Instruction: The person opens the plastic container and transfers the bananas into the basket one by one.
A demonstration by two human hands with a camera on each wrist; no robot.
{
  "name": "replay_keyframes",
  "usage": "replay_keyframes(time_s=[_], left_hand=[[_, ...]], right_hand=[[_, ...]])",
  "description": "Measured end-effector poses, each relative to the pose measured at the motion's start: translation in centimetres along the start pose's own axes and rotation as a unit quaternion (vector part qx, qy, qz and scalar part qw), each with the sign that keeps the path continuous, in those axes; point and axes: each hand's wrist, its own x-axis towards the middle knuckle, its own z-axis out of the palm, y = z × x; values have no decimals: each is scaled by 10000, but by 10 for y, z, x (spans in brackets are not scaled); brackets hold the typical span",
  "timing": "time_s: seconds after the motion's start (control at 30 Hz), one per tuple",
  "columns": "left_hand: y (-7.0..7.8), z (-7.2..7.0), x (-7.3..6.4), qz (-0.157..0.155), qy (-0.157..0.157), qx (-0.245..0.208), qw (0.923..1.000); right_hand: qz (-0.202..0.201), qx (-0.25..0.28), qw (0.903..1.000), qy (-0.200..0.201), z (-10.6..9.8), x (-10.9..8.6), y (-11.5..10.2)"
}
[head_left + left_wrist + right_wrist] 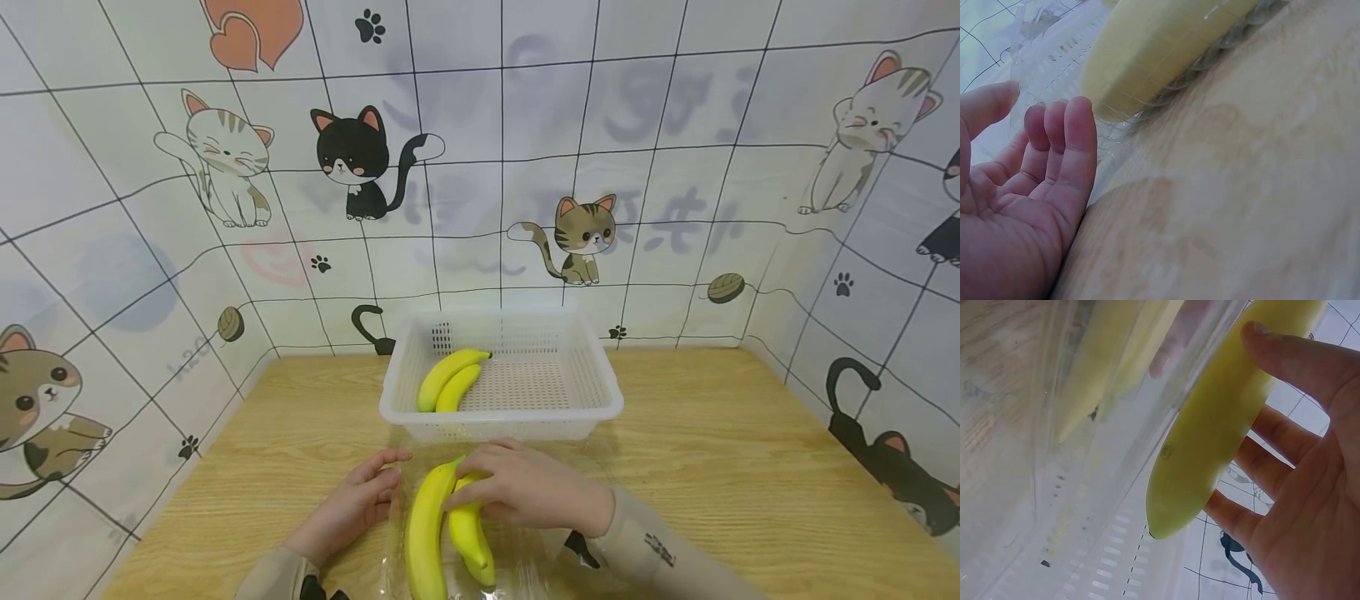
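Two yellow bananas lie close to me at a clear plastic container point(393, 558). My right hand point(528, 485) reaches over from the right and grips the shorter banana point(471, 542); in the right wrist view the thumb lies on one side of this banana point(1210, 431) and the fingers on the other. The longer banana point(426, 533) lies just left of it. My left hand point(360, 504) is at the container's left side, its fingers point(1079, 137) loosely bent, holding nothing, with the tips near the clear wall and the banana point(1154, 56) behind it.
A white perforated plastic basket point(498, 427) stands beyond my hands, against the back wall. Two more bananas point(450, 379) lie in its left part. All of it is on a wood-grain table point(697, 433), enclosed by walls point(487, 183) printed with cats and grid lines.
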Motion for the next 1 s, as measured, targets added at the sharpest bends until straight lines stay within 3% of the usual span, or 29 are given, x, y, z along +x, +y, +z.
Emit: replay_keyframes(time_s=[0.5,1.0], left_hand=[[0,1,-1,1,8,-79,10000],[0,1,0,-37,42,-103,9999]], right_hand=[[255,151,9995,-95,-10,-1,2],[199,0,9995,249,-16,-5,6]])
